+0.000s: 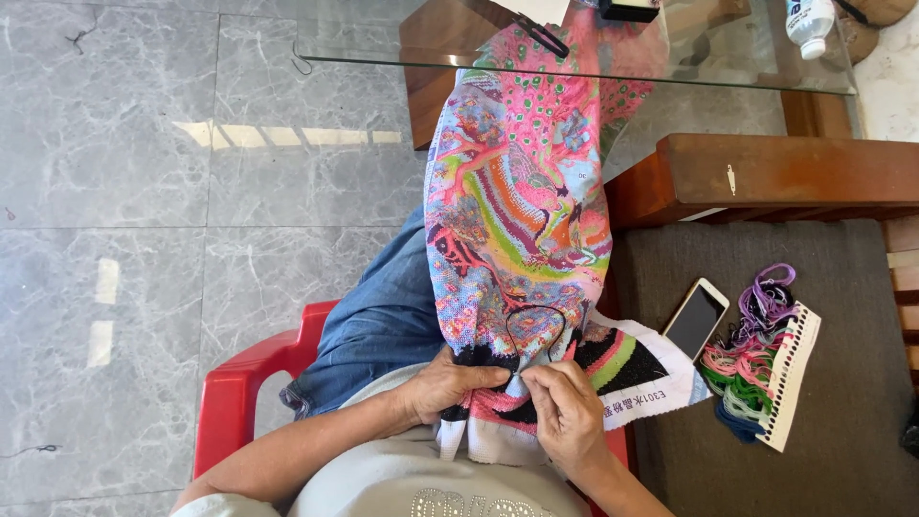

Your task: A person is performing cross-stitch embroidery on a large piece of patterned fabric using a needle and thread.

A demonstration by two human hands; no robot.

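Now, left hand: the left hand is gripping the near edge of the cloth, its fingers curled shut over the black stitched band.
Right hand: the right hand is pinching at the cloth just beside the left fingers, thumb and forefinger closed together; whether a needle is sitting between them is too small to tell.
Thread: a black thread is looping up from between the two sets of fingers and lying on the cloth just beyond them.
Cloth: the bright cross-stitch piece is draping from the hands over the lap, running away from the fingers and under the edge of the glass table.
Lap: a blue denim leg is showing just to the left of the left fingers, above a red chair.
Right of the fingers: a phone is lying on a grey cushion, near the right hand, with a card of coloured threads just beyond it.
Far from the fingers: a bottle is lying on the table.
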